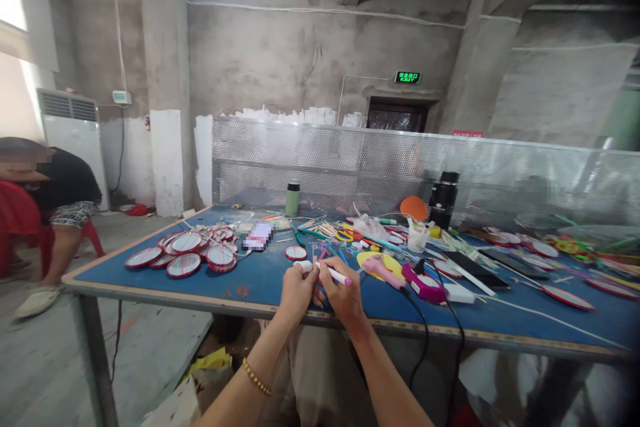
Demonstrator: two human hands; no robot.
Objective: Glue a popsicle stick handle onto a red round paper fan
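Note:
Both of my hands meet over the near edge of the blue table (250,283). My left hand (296,290) is closed round a small white roll (303,266), which sticks out above its fingers. My right hand (341,293) pinches a thin white stick with a pink tip (334,274), pointing right. A gold bead bracelet (256,377) circles my left wrist. A single red-rimmed round disc (295,252) lies just beyond my hands.
Several red-rimmed discs (186,251) are piled at the left. A pink glue gun (380,271), a magenta and white device (425,285) with black cords, sticks, scissors, a green bottle (293,200) and a black flask (444,199) crowd the middle and right. A person sits at far left (55,200).

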